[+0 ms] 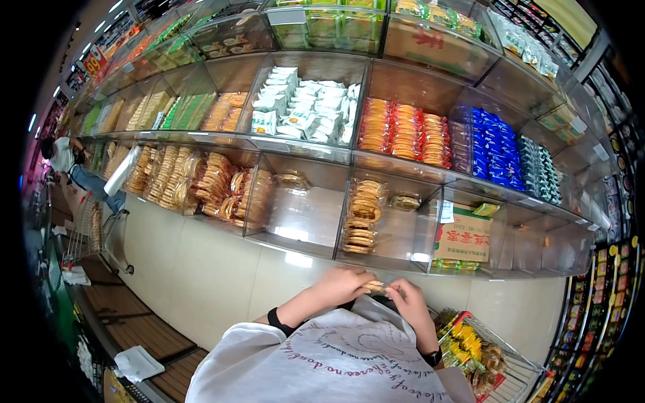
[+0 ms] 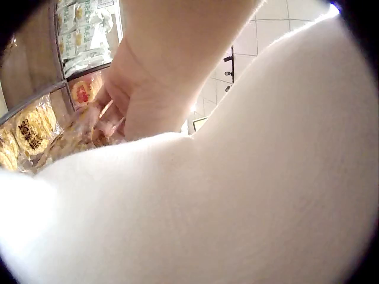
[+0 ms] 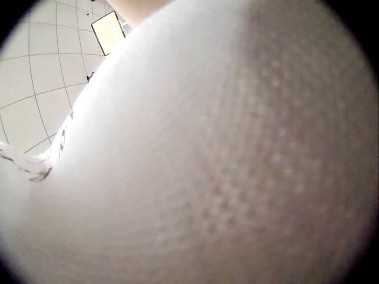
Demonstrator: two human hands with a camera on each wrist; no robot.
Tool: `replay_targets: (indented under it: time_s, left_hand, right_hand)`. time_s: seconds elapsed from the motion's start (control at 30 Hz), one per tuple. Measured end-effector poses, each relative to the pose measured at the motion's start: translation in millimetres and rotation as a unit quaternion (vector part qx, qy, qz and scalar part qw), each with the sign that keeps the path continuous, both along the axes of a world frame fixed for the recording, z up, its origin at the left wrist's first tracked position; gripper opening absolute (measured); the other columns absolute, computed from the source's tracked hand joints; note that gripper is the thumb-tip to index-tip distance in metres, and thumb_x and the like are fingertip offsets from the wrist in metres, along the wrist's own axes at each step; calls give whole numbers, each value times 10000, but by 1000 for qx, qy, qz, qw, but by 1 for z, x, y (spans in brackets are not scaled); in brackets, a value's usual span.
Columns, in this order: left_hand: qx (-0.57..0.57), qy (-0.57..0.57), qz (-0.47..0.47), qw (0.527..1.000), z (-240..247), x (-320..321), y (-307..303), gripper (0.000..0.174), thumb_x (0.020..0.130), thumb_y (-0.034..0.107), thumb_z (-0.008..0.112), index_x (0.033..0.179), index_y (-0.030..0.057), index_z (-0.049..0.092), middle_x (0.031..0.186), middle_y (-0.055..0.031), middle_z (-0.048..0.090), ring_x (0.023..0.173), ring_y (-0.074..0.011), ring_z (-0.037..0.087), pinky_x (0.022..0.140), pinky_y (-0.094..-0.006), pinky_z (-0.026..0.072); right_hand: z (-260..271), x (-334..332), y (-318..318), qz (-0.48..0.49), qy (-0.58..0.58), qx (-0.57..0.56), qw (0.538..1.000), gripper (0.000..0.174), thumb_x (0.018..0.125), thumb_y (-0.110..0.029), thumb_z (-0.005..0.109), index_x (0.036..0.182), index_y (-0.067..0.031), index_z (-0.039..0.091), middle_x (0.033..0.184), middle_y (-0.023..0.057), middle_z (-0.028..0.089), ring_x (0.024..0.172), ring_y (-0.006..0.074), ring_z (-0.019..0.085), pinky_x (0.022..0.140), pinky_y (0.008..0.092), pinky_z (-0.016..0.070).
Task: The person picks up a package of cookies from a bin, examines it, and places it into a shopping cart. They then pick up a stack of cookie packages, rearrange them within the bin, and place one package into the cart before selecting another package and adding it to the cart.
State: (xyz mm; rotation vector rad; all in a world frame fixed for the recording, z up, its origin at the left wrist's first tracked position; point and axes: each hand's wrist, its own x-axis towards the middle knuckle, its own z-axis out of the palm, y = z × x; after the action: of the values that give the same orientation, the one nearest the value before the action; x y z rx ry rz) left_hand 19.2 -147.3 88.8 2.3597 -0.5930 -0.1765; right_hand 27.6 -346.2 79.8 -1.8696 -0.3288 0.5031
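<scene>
In the head view both hands meet in front of the white shirt, at waist height. Between them is a small pack of biscuits (image 1: 374, 287) in a clear wrapper. My left hand (image 1: 344, 285) grips its left end, fingers curled over it. At the other end my right hand (image 1: 408, 300) pinches the pack between thumb and fingers. The left wrist view catches a hand (image 2: 139, 97) with bent fingers at crinkled clear wrapping (image 2: 74, 137), much of it hidden by white cloth. White shirt fabric fills most of the right wrist view.
Ahead stand clear-walled display bins (image 1: 306, 211) with stacked biscuit packs (image 1: 363, 215), white packets (image 1: 316, 101) and blue packets (image 1: 496, 148). A wire shopping cart (image 1: 514, 339) with goods stands at my right. Another person (image 1: 80, 164) is by a cart at far left.
</scene>
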Motion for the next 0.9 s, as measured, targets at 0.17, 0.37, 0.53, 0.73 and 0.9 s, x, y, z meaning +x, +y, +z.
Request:
replay_targets:
  time_s: [0.17,0.37,0.53,0.73,0.9]
  left_hand:
    - [13,6,87,996,4,20,38,209,696,213,542,868,95,529,781,-88,548,688,-251,535,590,-344,424]
    - [114,-77,218,966,-46,92,144,206,640,160,583,838,116,554,832,-67,524,760,-252,511,654,-352,407]
    - [182,-52,288,939,-124,145,174,191,648,167,566,839,156,573,926,-45,490,912,-233,445,775,-376,349]
    - [246,-65,329,910,-186,198,157,175,675,149,515,827,191,590,944,-36,477,986,-207,388,866,-387,261]
    - [239,-4,352,905,-211,212,128,194,674,121,471,828,182,574,913,-54,460,907,-224,434,773,-372,333]
  right_hand:
    - [0,-1,-2,-94,23,91,991,175,785,-65,455,934,27,446,788,86,554,680,133,543,611,219,431]
    - [-21,-19,-43,-136,82,14,987,115,798,-56,428,883,16,455,770,67,529,707,112,510,647,219,413]
    - [-55,-45,-80,-162,115,-17,980,108,801,-89,439,867,-6,462,748,58,530,689,109,510,640,221,413]
    - [-67,-75,-122,-454,243,28,857,110,812,-169,436,846,-70,470,687,31,525,602,96,498,556,232,411]
    - [-58,-89,-142,-538,257,33,802,103,816,-191,433,842,-94,459,670,32,522,567,96,480,506,213,380]
